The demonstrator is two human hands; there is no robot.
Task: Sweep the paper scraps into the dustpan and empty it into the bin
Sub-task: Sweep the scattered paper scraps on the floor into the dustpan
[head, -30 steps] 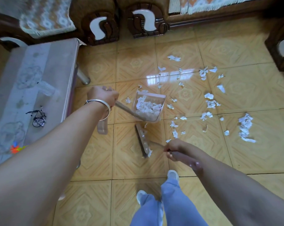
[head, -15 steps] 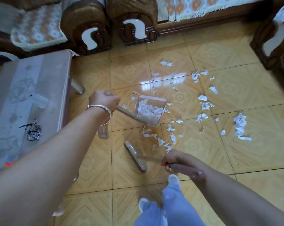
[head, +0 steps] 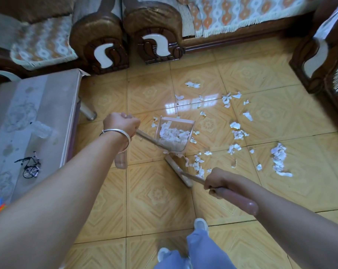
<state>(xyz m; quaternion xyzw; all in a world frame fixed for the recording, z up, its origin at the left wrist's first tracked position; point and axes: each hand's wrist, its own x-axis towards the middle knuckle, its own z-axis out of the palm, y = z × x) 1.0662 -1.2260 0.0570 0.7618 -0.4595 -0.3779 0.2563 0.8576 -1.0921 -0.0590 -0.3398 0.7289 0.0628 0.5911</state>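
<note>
left hand (head: 121, 123) grips dustpan (head: 174, 135) | right hand (head: 219, 180) grips broom (head: 178, 172), seemingly touching dustpan

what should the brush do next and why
Probably push the brush forward toward the dustpan mouth. The right hand grips its handle, the left hand holds the dustpan on the floor, and paper scraps lie beside the brush head, just short of the pan's open edge.

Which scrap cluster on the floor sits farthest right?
The long strip-shaped pile of paper scraps, stretched out right of the brush head. Every other cluster lies nearer the dustpan.
</note>
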